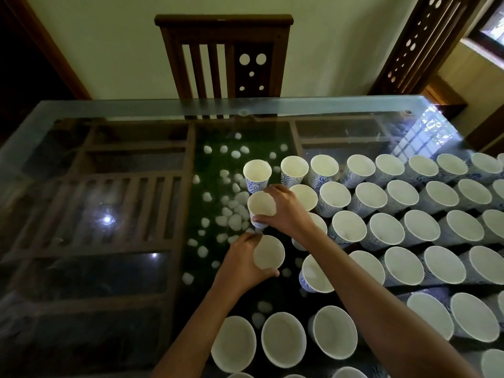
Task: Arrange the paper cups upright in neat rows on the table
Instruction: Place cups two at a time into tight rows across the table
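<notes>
While each hand holds a cup at the left end of the rows (381, 230), both cups sit low over the glass; whether their bases touch it cannot be told.

- Right hand (286, 211): fingers curled round the far cup (260, 204), thumb near its base. This cup is just in front of the corner cup (257, 173).
- Left hand (240, 266): fingers and thumb wrapped round the near cup (268, 255), one row closer to the body.
- Both cups are mouth up and in line with the left end of the grid.

Risks, as judged:
- The right forearm lies across the standing rows, so a dropped elbow or a sideways pull-out could topple cups under it.
- The hands are close together, and knuckles may clip each other's cup on release.
- Paper cups are light and the glass is slick, so a nudge could slide one out of line.
- Pebbles (231, 211) under the glass clutter the view and may make a straight column harder to judge.

Room:
- Left of the hands, the table (109, 107) shows no cups; that is the safest way out.
- The far edge, by the chair (223, 55), is well apart from the last row.
- The rows run off frame to the right, and the near edge is not in view.
</notes>
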Demonstrator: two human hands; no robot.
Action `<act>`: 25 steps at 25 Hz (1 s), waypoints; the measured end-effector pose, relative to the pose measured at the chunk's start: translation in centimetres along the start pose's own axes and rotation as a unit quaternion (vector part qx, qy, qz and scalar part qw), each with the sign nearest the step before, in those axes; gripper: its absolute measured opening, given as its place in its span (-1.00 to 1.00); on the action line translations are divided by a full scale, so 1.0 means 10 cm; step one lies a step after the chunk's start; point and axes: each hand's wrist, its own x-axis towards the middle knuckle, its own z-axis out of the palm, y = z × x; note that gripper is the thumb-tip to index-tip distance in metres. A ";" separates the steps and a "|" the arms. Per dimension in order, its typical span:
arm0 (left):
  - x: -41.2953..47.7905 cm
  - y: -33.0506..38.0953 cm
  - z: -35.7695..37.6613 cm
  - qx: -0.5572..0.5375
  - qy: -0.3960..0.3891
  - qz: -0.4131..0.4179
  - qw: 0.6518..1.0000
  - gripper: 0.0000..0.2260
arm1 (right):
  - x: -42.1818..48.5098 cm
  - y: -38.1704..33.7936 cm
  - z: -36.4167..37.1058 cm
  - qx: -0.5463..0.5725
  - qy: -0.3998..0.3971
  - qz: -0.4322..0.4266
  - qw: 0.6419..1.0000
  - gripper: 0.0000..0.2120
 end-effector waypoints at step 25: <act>0.38 0.04 -0.16 -0.027 0.097 -0.020 0.995 -0.46 | -0.33 0.07 -0.22 0.033 0.050 0.054 0.997 -0.57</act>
